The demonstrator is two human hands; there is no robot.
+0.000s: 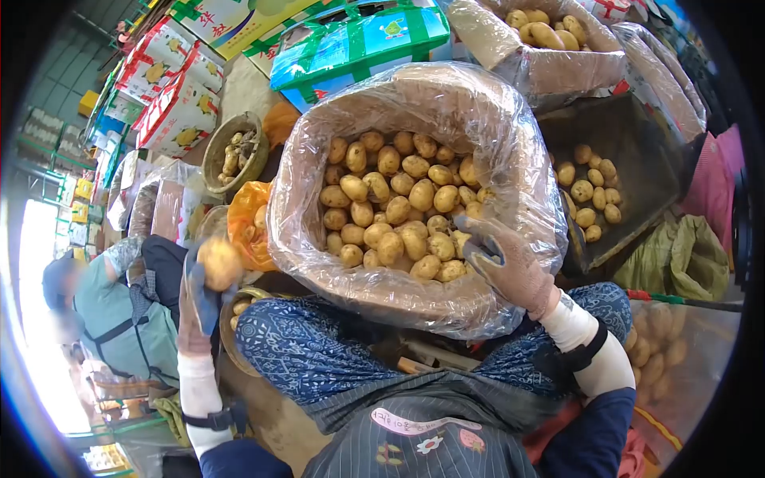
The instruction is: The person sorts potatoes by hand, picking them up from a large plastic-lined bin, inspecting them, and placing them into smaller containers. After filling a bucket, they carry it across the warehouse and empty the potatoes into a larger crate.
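Holding a single potato [219, 263] in its gloved fingers, the left grip [197, 299] hangs outside the big box [307, 171], off to its left. Both that hand and the potato are a little blurred, but the fingers are plainly closed around it. The right grip [516, 267], gloved too, reaches over the near right side of the box, its fingers pointing in at the pile of potatoes [398, 211]. Thumb and fingers stand somewhat apart near a potato at the edge of the pile; I cannot tell whether they pinch it.

Clear plastic lines the box and folds over its rim, and the box sits right in front of the person's crossed legs, in blue patterned trousers [291, 342]. White sleeves [582, 342] cover the forearms, and a striped apron [351, 434] covers the front.

Just left of the box are an orange bag [249, 203] and a round basket [210, 163] with more potatoes in it. To the right, a dark tray [649, 191] holds a loose group of potatoes, with a green sack [677, 259] beside it. Beyond the box stands a blue carton [362, 48]. Another person [119, 323] sits at the far left.
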